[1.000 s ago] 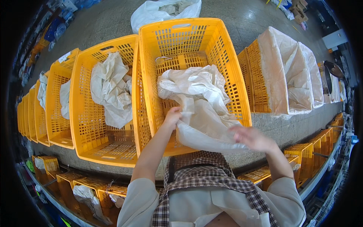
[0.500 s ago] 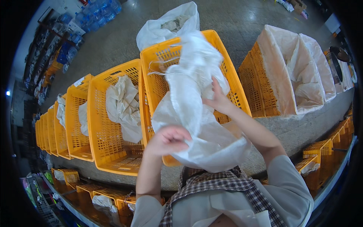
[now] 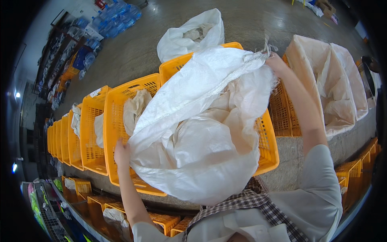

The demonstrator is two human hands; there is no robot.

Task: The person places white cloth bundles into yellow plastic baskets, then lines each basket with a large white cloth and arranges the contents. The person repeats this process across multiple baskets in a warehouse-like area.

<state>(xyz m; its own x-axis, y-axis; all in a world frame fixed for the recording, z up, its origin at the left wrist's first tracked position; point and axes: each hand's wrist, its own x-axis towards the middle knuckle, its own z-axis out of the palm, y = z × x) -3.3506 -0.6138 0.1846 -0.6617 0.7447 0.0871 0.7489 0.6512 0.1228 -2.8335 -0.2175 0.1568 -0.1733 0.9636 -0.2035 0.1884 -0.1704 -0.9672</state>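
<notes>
A large white woven sack is spread wide over a yellow plastic crate, its mouth stretched between my hands. My left hand is closed on the sack's rim at the left. Up at the far right corner my right hand grips the frayed rim, where loose strings hang. Creased white fabric shows inside the mouth. Most of the crate beneath is hidden by the sack.
A row of yellow crates runs off to the left, some holding pale sacks. Beyond stands another open white sack. At the right, a crate is lined with a pinkish sack. Blue water bottles stand far left.
The sack was bunched and blurred over the crate; now its mouth is pulled wide. My left hand moved left, my right hand up and right, both now gripping the rim.
</notes>
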